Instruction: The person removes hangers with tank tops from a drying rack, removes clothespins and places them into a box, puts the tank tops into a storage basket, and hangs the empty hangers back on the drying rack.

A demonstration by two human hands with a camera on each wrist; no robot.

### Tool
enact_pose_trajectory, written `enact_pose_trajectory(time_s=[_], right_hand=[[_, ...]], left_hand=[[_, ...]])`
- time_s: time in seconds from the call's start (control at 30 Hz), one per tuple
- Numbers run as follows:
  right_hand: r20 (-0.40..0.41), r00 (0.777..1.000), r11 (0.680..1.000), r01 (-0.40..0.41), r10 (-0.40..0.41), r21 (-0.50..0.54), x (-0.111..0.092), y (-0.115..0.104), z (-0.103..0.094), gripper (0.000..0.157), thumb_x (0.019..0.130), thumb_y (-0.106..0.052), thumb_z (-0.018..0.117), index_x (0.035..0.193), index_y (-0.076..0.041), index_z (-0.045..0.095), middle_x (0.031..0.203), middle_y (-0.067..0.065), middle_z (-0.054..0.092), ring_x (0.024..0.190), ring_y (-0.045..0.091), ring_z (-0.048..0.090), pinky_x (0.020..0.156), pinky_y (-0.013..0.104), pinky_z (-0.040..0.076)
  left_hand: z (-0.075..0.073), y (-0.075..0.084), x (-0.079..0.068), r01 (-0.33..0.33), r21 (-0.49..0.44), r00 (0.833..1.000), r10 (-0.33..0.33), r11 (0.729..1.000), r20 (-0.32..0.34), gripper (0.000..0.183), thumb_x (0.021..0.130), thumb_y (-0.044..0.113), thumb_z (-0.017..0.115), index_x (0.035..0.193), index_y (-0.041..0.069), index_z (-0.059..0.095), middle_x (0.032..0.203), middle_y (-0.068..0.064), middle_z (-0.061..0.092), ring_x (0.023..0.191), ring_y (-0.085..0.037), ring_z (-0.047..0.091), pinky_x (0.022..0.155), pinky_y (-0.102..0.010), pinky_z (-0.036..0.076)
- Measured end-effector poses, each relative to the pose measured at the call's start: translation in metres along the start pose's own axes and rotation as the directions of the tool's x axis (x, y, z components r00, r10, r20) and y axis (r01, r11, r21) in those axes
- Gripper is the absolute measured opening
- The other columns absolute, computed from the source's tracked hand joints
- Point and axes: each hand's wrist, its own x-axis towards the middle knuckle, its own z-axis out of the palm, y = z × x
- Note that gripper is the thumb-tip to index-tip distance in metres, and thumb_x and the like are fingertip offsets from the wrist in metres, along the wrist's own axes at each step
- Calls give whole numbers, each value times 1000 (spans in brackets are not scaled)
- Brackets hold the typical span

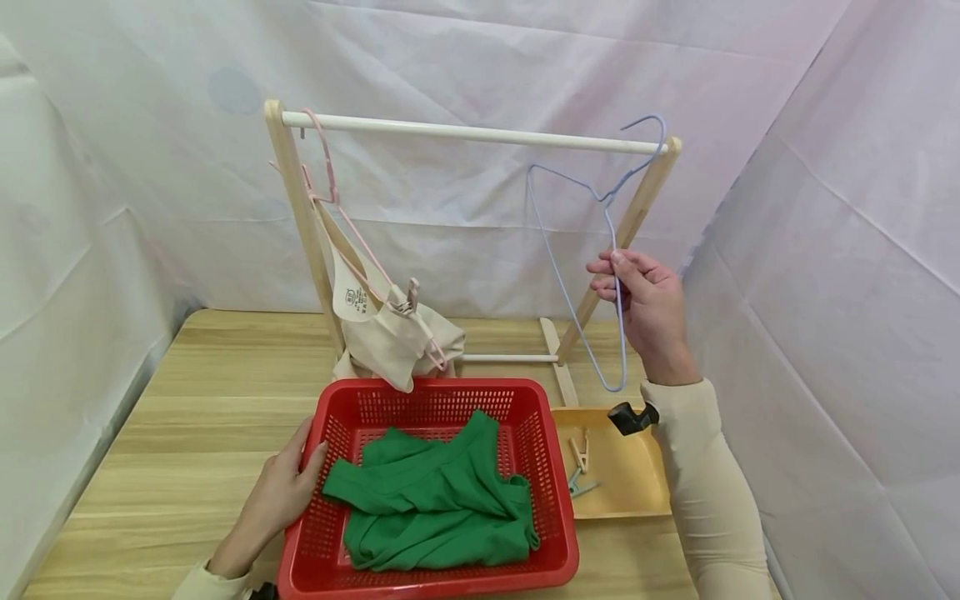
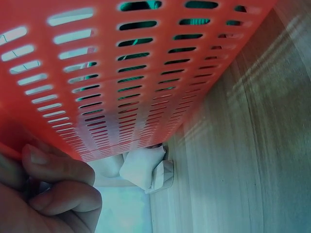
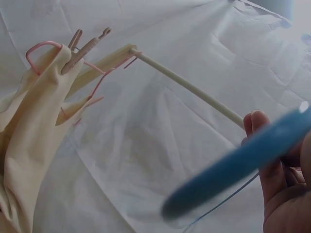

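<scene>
My right hand pinches the long side of a light blue wire hanger between thumb and fingers. The hanger's hook overlaps the right end of the rack's white rod; whether it rests on the rod I cannot tell. Close to the right wrist camera, part of the blue hanger is blurred. With curled fingers, my left hand grips the left rim of a red plastic basket. Inside the basket lies a crumpled green garment.
On the rack's left end, a pink hanger carries a cream garment, held by a beige clothespin. Right of the basket, a yellow tray holds a beige clothespin and a green clothespin. White cloth surrounds the wooden table.
</scene>
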Motion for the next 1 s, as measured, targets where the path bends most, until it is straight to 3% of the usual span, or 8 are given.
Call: enact_pose_trajectory(time_s=[0.57, 1.0], right_hand=[[15, 989, 989, -147, 147, 5, -1, 4, -7, 19, 97, -7, 61, 100, 10, 69, 87, 13, 75, 69, 17, 74, 68, 24, 57], [-23, 986, 985, -164, 163, -61, 3, 8, -24, 21, 99, -12, 59, 101, 7, 68, 84, 12, 75, 74, 18, 74, 72, 27, 58]], left_hand=[[-1, 2, 0, 36, -21, 999, -35, 999, 20, 56, 106, 25, 46, 156, 12, 24, 109, -28, 65, 58, -18, 69, 45, -31, 54], [0, 1, 6, 38, -38, 999, -37, 999, 24, 56, 107, 26, 46, 156, 13, 24, 107, -27, 65, 57, -19, 69, 44, -33, 55]])
